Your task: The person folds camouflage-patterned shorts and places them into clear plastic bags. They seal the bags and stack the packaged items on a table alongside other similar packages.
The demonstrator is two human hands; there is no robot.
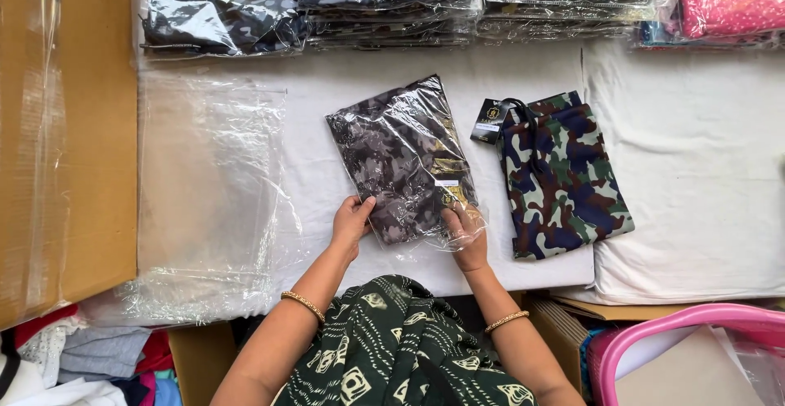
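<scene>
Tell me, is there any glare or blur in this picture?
Head view: sharp and evenly lit, with soft shadows. White glare streaks the clear bag held by the left hand and right hand, the empty plastic sheets, and the wrapped stacks at the top.

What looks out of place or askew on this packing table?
Nothing is spilled or damaged. The bagged garment held by both hands, left hand and right hand, lies tilted. The unbagged camouflage garment beside it also sits askew, its tag sticking out.
</scene>
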